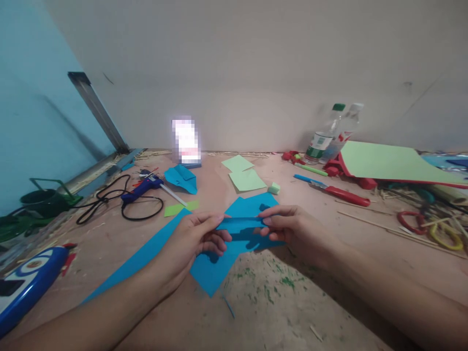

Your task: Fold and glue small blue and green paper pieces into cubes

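A narrow strip of blue paper [243, 223] is stretched level between my two hands, a little above the table. My left hand [204, 231] pinches its left end between thumb and forefinger, the other fingers curled below. At the right end, my right hand [283, 222] grips it the same way. Beneath lie larger flat pieces of blue paper [212, 275], partly hidden by my hands. A long blue paper piece [135, 265] runs under my left forearm. Just beyond my right hand sits a small folded light-green paper piece [274, 188].
A blue glue gun [142, 189] with a black cord and a folded blue paper shape [182, 179] lie left. Light-green sheets [246, 179] are at the back. Right are a red-handled knife [345, 194], plastic bottles [321, 141] and scissors [411, 222]. A lit phone [187, 140] leans behind.
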`<state>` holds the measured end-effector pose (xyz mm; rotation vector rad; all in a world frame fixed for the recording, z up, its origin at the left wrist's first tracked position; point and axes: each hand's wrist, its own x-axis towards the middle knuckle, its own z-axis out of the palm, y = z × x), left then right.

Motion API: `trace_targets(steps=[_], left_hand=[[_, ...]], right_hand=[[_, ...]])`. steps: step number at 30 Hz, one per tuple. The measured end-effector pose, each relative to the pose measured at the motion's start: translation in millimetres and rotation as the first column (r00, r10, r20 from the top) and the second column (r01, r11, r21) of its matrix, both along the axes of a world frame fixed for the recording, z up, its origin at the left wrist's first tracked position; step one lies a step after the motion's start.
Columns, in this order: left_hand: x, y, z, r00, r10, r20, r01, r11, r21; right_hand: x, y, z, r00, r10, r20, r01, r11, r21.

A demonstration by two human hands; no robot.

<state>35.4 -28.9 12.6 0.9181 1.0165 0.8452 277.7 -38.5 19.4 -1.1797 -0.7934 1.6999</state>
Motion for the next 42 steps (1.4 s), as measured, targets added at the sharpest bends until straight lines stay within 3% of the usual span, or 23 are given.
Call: trace_targets(steps=[6, 15, 21, 24, 29, 31, 37, 42], left_hand=[[-1.7, 2.6, -1.0, 0.999, 0.002, -0.045, 0.0, 0.999, 0.041], [-1.2, 0.0, -0.6, 0.983, -0.074, -0.168, 0.106, 0.976, 0.189], [0.9, 0.1, 1.7, 0.963, -0.12, -0.24, 0.152, 0.981, 0.118], [2.4, 2.6, 5.4, 0.942, -0.149, -0.302, 0.208, 0.962, 0.177], [0.0, 9.2, 12.2, 0.903, -0.205, -0.378, 0.284, 0.945, 0.165], [-3.2, 11.0, 13.0, 0.895, -0.211, -0.392, 0.307, 0.931, 0.198], [-8.7, 7.7, 8.0, 0.876, -0.226, -0.427, 0.335, 0.921, 0.198], [-6.3, 2.8, 3.7, 0.881, -0.265, -0.392, 0.347, 0.925, 0.153]], right_hand=[[-0.9, -0.8, 0.6, 0.999, 0.048, 0.002, -0.048, 0.999, 0.005], [-1.3, -2.8, -2.8, 0.981, 0.161, 0.112, -0.162, 0.987, -0.003], [-4.6, -5.4, -10.2, 0.978, 0.164, 0.128, -0.165, 0.986, -0.001], [-7.6, -4.4, -11.6, 0.992, 0.089, 0.087, -0.094, 0.994, 0.062], [-6.0, -0.3, 2.2, 0.937, 0.199, 0.289, -0.23, 0.97, 0.077], [-5.9, -1.3, 5.9, 0.934, 0.172, 0.314, -0.215, 0.97, 0.111], [-8.5, -9.0, -5.5, 0.922, 0.117, 0.369, -0.189, 0.968, 0.165], [-10.2, -8.9, 4.1, 0.814, 0.249, 0.525, -0.361, 0.925, 0.121]])
